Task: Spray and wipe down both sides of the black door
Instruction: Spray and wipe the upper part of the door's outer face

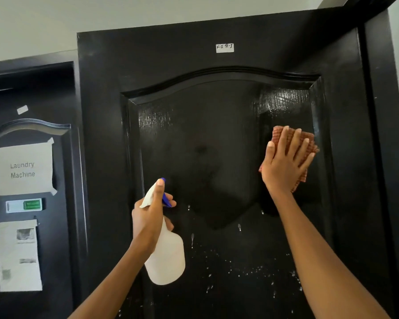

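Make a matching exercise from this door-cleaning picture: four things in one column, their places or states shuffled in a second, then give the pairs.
Things:
1. cloth
2. bottle
3. droplets
4. label

Places or states:
A. scattered low on the door
B. stuck near the door's top
C. gripped in the left hand
D. pressed flat under the right hand

Pairs: 1-D, 2-C, 3-A, 4-B
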`<state>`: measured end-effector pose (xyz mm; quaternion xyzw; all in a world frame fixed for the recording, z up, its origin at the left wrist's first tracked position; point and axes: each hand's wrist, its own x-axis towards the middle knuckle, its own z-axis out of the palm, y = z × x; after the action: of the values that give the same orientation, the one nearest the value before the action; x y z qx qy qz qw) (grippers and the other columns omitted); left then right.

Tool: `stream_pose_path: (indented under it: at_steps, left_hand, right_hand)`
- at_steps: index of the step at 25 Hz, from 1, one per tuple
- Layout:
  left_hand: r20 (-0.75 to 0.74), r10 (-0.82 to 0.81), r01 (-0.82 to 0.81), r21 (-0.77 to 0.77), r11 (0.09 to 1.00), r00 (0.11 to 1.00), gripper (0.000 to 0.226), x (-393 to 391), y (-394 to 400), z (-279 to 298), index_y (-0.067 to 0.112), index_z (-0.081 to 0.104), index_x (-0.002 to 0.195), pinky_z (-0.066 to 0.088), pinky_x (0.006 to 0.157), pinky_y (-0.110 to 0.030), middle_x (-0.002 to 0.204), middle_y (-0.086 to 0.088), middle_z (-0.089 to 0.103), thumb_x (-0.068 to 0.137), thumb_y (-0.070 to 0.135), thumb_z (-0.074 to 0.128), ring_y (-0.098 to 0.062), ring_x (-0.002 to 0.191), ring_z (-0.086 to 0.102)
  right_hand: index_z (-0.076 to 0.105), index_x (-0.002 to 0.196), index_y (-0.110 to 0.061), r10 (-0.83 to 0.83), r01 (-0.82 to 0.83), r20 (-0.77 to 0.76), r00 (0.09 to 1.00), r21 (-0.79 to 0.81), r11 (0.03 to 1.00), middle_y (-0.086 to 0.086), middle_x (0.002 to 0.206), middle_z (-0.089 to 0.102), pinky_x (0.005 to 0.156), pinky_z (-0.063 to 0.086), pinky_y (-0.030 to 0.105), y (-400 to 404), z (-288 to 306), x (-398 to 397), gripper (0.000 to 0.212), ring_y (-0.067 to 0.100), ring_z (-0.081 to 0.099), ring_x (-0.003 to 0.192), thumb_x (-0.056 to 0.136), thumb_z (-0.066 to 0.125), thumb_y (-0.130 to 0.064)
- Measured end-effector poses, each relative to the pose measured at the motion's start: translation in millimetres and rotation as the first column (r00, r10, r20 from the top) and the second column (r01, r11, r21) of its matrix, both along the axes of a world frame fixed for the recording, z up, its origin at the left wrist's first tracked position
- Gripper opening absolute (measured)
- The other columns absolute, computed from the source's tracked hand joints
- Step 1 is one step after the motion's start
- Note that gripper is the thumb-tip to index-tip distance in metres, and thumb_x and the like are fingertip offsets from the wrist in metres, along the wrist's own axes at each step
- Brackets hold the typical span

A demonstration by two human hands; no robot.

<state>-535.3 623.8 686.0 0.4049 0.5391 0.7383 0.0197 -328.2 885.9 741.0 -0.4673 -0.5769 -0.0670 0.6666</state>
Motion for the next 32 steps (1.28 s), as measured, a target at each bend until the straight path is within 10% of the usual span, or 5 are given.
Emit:
stream_pose_path:
  at_steps: [7, 15, 26, 29, 32]
  left_hand:
    - [0.034, 0.041, -0.042, 0.033, 0.999, 0.999, 0.054, -39.2, -23.2, -15.8, 0.011, 0.069, 0.087, 0.051, 0.047, -0.03, 0.087, -0.007, 0.075, 0.095, 0.06, 0.049, -0.021, 0.045, 0.058]
    - [0.058, 0.048, -0.045, -0.057, 0.997, 0.997, 0.056, -38.1, -35.7, -60.0, 0.009, 0.069, 0.095, 0.049, 0.047, -0.018, 0.089, 0.002, 0.072, 0.094, 0.06, 0.046, -0.009, 0.05, 0.062]
    - [0.057, -0.031, 0.035, -0.057, 0.998, 0.998, 0.06, -42.6, -52.7, -82.1, 0.009, 0.069, 0.09, 0.051, 0.044, -0.025, 0.092, -0.004, 0.075, 0.087, 0.064, 0.046, -0.018, 0.045, 0.06]
    - [0.064, -0.025, 0.03, -0.082, 0.996, 0.998, 0.06, -44.6, -57.4, -89.1, 0.01, 0.07, 0.09, 0.051, 0.045, -0.025, 0.091, -0.003, 0.075, 0.088, 0.065, 0.046, -0.019, 0.044, 0.059]
    - [0.07, -0.042, 0.05, -0.116, 0.992, 0.997, 0.059, -34.0, -54.6, -98.1, 0.012, 0.07, 0.092, 0.051, 0.045, -0.024, 0.091, -0.003, 0.075, 0.089, 0.065, 0.045, -0.02, 0.044, 0.059]
  right_hand:
    - [0.004, 0.166, -0.025, 0.039, -0.145, 0.407, 0.912, 0.233, 0.961, 0.008, 0.173, -0.003, 0.125, 0.003, 0.064, -96.8, -52.0, -144.1, 0.064, 0.035, -0.002, 0.159, 0.11, 0.022, -0.051]
    - [0.013, 0.166, -0.029, -0.225, -0.452, 0.908, 0.355, 0.377, 0.808, 0.002, 0.174, 0.004, 0.128, 0.005, 0.05, -102.2, -213.8, -144.1, 0.065, 0.026, 0.002, 0.16, 0.109, 0.035, -0.052]
    - [0.001, 0.166, -0.025, 0.014, -0.036, -0.114, 0.993, -0.191, 0.981, 0.008, 0.173, -0.001, 0.123, 0.009, 0.066, -58.9, -123.2, -54.5, 0.066, 0.034, -0.001, 0.159, 0.108, 0.011, -0.056]
    - [0.003, 0.166, -0.025, 0.055, -0.052, 0.248, 0.967, -0.019, 0.998, 0.008, 0.173, -0.006, 0.124, 0.006, 0.066, -91.1, -171.7, -113.0, 0.067, 0.035, -0.002, 0.159, 0.109, 0.023, -0.054]
    - [0.0, 0.166, -0.03, 0.036, -0.306, 0.861, 0.508, 0.141, 0.941, 0.003, 0.173, -0.011, 0.125, 0.009, 0.064, -103.3, -237.1, -120.3, 0.069, 0.03, -0.009, 0.159, 0.109, 0.03, -0.055]
